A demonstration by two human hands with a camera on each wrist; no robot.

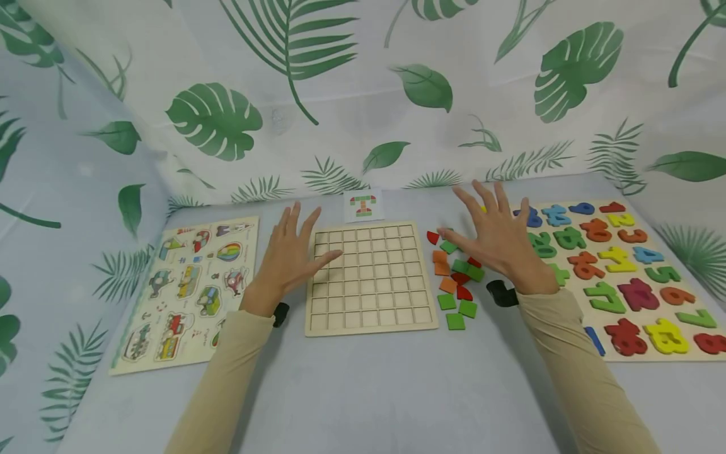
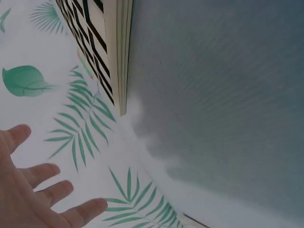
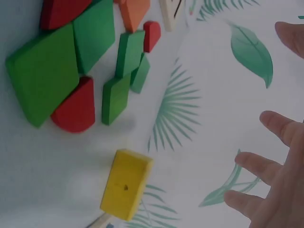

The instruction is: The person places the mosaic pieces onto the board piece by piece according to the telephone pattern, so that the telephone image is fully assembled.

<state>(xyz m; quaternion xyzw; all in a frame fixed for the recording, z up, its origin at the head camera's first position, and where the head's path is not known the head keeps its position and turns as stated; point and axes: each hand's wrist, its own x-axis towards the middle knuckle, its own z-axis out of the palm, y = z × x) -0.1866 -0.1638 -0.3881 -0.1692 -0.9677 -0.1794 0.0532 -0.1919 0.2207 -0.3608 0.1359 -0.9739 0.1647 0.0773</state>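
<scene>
My left hand (image 1: 287,255) is held up with fingers spread, above the left edge of a wooden grid board (image 1: 371,277) whose square cells hold no pieces. In the left wrist view the same hand (image 2: 38,194) holds nothing. On the other side, my right hand (image 1: 499,239) is raised with its fingers fanned out, between the loose pieces and the number puzzle. Green squares (image 1: 455,321), orange squares (image 1: 441,268) and red quarter-round pieces (image 1: 464,293) lie scattered right of the board. A small pattern card (image 1: 363,205) with a red, green and orange figure sits behind the board.
At the left lies a picture puzzle board (image 1: 193,284) with vehicles. A board of coloured letters and numbers (image 1: 618,328) covers the right side. One yellow block (image 3: 126,185) shows in the right wrist view. A leaf-printed cloth (image 1: 340,126) hangs behind the table.
</scene>
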